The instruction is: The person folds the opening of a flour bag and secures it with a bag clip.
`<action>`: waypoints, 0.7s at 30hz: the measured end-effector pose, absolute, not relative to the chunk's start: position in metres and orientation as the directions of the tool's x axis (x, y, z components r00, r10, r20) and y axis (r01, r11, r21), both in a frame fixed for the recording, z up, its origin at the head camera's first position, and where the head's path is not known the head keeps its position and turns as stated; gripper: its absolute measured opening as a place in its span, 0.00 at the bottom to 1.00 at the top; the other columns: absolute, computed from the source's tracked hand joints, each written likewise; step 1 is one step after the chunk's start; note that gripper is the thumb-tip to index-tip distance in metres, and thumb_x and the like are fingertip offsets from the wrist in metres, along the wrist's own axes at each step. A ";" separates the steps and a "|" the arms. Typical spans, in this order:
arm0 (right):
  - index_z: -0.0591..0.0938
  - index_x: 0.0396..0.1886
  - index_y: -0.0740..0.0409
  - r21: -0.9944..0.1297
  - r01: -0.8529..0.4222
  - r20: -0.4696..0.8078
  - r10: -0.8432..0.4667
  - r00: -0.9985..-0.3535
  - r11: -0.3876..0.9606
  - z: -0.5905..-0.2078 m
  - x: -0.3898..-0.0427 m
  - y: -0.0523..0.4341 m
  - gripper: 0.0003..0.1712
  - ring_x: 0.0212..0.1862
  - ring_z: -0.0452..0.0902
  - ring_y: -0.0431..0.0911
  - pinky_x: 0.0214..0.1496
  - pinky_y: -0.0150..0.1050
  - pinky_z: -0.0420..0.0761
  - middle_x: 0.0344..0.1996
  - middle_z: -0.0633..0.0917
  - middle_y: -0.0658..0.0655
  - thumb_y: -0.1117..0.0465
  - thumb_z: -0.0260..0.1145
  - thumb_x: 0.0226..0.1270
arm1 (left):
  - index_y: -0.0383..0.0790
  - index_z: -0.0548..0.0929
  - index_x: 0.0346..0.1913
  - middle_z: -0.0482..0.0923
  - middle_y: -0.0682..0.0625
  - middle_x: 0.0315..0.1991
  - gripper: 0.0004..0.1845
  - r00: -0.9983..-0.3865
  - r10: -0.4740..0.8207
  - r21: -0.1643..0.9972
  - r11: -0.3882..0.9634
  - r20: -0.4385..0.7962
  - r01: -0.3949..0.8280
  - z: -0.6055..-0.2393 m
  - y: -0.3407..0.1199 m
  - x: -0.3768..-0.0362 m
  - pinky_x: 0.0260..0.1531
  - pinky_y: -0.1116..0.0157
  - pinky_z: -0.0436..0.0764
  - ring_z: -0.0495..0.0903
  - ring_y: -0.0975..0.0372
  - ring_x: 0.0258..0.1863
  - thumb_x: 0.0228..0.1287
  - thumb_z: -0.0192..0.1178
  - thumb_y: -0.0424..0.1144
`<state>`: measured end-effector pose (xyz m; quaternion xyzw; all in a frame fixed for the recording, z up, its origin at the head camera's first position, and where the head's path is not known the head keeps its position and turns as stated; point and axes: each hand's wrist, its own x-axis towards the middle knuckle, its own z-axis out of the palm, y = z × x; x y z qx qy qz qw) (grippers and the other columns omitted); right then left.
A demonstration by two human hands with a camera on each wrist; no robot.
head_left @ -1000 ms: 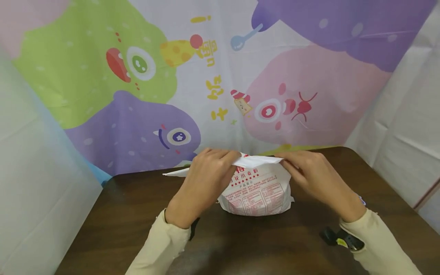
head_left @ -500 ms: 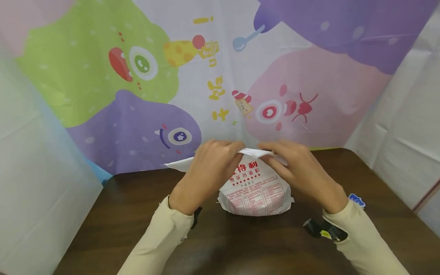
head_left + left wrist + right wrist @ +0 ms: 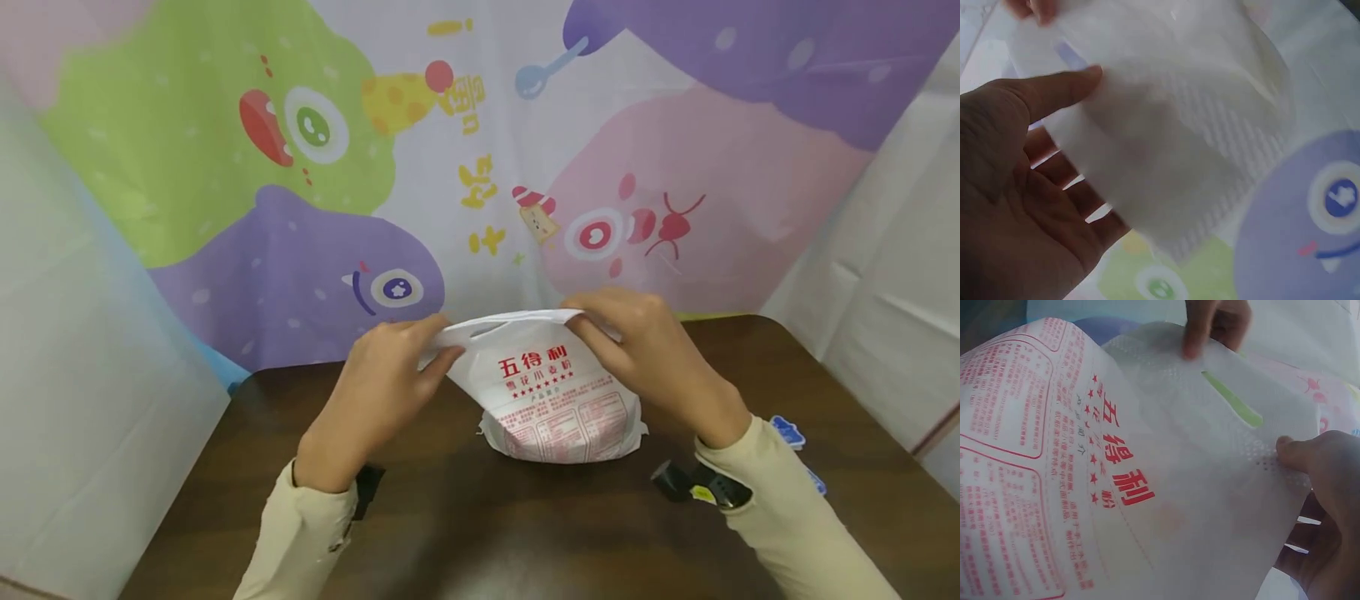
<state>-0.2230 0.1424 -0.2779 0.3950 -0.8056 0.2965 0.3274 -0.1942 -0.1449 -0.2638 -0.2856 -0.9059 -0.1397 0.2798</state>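
A white flour bag (image 3: pixel 558 408) with red print stands on the table, its lower part bulging and its flat top pulled up. At the bag's upper left corner, my left hand (image 3: pixel 378 387) pinches the edge between thumb and fingers. My right hand (image 3: pixel 648 358) grips the folded upper edge on the other side, with the thumb in front. In the right wrist view a cut-out handle slot (image 3: pixel 1233 400) shows near the top, between both hands. The left wrist view has the left thumb (image 3: pixel 1063 90) lying over the white sheet and the fingers behind it.
The dark wooden table (image 3: pixel 465 533) carries the bag. Blue-and-white flat pieces (image 3: pixel 787 432) lie by the right sleeve. A cartoon-printed cloth (image 3: pixel 487 167) hangs behind the table's far edge, and pale sheets (image 3: pixel 90 375) flank both sides.
My left hand has moved left and down to the bag's corner, and the right hand has shifted left along the edge. The bag's top is spread wider, with more red lettering showing.
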 end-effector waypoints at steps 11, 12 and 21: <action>0.87 0.45 0.60 -0.239 -0.793 0.749 -0.413 -0.518 0.561 -0.286 -0.224 0.151 0.12 0.32 0.76 0.39 0.34 0.39 0.80 0.35 0.88 0.52 0.69 0.71 0.61 | 0.40 0.86 0.38 0.86 0.52 0.32 0.04 -0.712 0.349 0.313 0.720 0.609 0.620 -0.298 -0.200 -0.210 0.31 0.61 0.77 0.77 0.62 0.27 0.60 0.70 0.31; 0.87 0.45 0.60 -0.237 -0.793 0.750 -0.414 -0.517 0.561 -0.286 -0.224 0.151 0.12 0.32 0.76 0.39 0.34 0.37 0.79 0.35 0.88 0.52 0.69 0.71 0.61 | 0.40 0.87 0.38 0.86 0.53 0.32 0.04 -0.710 0.342 0.333 0.704 0.615 0.627 -0.300 -0.202 -0.212 0.32 0.62 0.77 0.78 0.63 0.27 0.60 0.70 0.31; 0.87 0.41 0.61 -0.223 -0.791 0.797 -0.360 -0.484 0.570 -0.286 -0.226 0.155 0.09 0.28 0.72 0.38 0.32 0.25 0.73 0.28 0.84 0.49 0.71 0.71 0.60 | 0.37 0.89 0.39 0.88 0.50 0.35 0.06 -0.678 0.299 0.375 0.652 0.671 0.659 -0.289 -0.203 -0.220 0.32 0.64 0.80 0.83 0.64 0.30 0.59 0.71 0.34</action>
